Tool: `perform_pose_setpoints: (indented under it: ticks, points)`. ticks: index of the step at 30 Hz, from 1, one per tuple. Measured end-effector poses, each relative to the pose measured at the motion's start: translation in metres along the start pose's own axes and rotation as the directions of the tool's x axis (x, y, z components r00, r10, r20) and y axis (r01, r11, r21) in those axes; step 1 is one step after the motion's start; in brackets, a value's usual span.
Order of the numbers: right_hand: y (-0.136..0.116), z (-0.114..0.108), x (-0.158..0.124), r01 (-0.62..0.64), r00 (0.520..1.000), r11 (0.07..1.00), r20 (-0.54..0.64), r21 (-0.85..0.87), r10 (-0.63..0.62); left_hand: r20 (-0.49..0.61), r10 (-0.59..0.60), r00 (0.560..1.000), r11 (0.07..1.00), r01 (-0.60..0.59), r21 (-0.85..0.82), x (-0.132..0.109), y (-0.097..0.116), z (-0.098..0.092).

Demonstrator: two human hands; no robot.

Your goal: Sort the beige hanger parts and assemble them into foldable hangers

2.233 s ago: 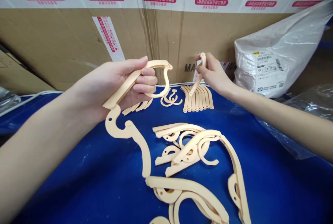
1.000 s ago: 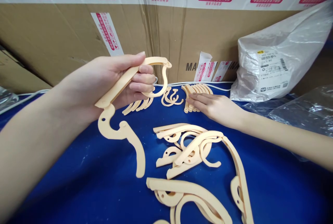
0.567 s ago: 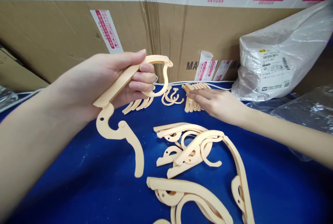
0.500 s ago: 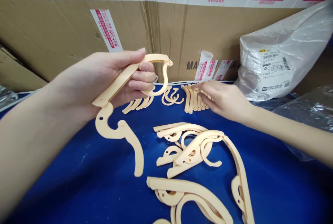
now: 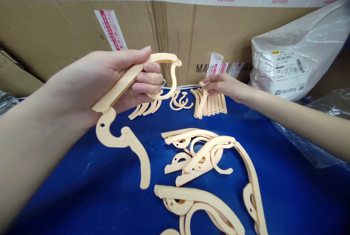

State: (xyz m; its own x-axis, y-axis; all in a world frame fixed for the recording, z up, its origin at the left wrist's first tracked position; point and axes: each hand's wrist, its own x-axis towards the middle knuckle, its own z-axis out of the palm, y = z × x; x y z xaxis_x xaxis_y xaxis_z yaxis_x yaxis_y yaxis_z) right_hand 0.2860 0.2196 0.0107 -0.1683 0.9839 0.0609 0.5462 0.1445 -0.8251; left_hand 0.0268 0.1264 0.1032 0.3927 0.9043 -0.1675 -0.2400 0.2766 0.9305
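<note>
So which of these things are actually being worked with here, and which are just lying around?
In hand: left hand gripping a curved cream piece; right hand pinching one slim strip from the row of strips.
Lying about: pile of curved pieces, small hooks, cardboard box, plastic bag, blue mat.
</note>
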Motion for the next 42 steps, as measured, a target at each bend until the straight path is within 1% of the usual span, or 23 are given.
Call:
perform_pose_setpoints:
  ticks: [2,3,9,11,13,15,16,17,19,22,26,32,37,42]
  points:
    - [0.006,0.006,0.003,0.081,0.997,0.98,0.003,-0.182,-0.082,-0.023,-0.012,1.0,1.0,0.012,-0.021,-0.001,0.0,0.0]
    - [0.008,0.008,0.004,0.112,0.993,0.967,0.0,-0.231,-0.115,-0.036,-0.017,0.999,0.999,0.016,-0.032,-0.001,0.001,0.001]
    - [0.013,0.013,0.003,0.257,0.957,0.851,-0.003,-0.457,-0.29,-0.064,-0.041,0.997,0.995,0.035,-0.09,0.0,0.0,0.004]
    - [0.01,0.012,-0.002,0.286,0.942,0.813,-0.007,-0.507,-0.336,-0.081,-0.055,0.995,0.991,0.045,-0.125,0.0,0.0,0.005]
    - [0.007,0.009,-0.013,0.336,0.913,0.756,-0.002,-0.562,-0.408,-0.083,-0.057,0.995,0.99,0.045,-0.135,0.0,0.0,0.005]
    - [0.003,0.006,-0.031,0.416,0.866,0.663,0.05,-0.622,-0.497,-0.062,-0.045,0.997,0.993,0.038,-0.112,0.0,0.0,0.004]
    - [0.002,0.005,-0.041,0.463,0.846,0.617,0.11,-0.637,-0.521,-0.054,-0.037,0.998,0.995,0.031,-0.095,0.0,0.0,0.003]
    - [0.001,0.004,-0.05,0.498,0.832,0.574,0.171,-0.651,-0.527,-0.05,-0.027,0.998,0.997,0.023,-0.078,0.0,0.001,0.002]
    - [0.002,0.005,-0.065,0.519,0.823,0.529,0.225,-0.671,-0.522,-0.048,-0.009,0.999,0.999,0.007,-0.049,0.0,0.001,0.001]
    - [0.007,0.01,-0.072,0.512,0.837,0.526,0.259,-0.679,-0.482,-0.043,-0.001,0.999,1.0,0.0,-0.021,0.001,0.0,0.002]
    - [0.011,0.016,-0.065,0.494,0.853,0.549,0.254,-0.675,-0.455,-0.068,-0.025,0.997,0.999,0.023,-0.035,0.0,0.0,0.004]
    - [0.012,0.014,-0.061,0.505,0.843,0.533,0.256,-0.679,-0.473,-0.083,-0.016,0.996,0.999,0.013,-0.048,-0.001,0.001,0.005]
    - [0.016,0.012,-0.058,0.501,0.847,0.541,0.254,-0.676,-0.468,-0.095,-0.04,0.995,0.993,0.029,-0.111,0.001,-0.001,0.004]
    - [0.016,0.01,-0.057,0.503,0.844,0.528,0.257,-0.684,-0.471,-0.103,-0.03,0.994,0.996,0.021,-0.09,0.0,-0.001,0.004]
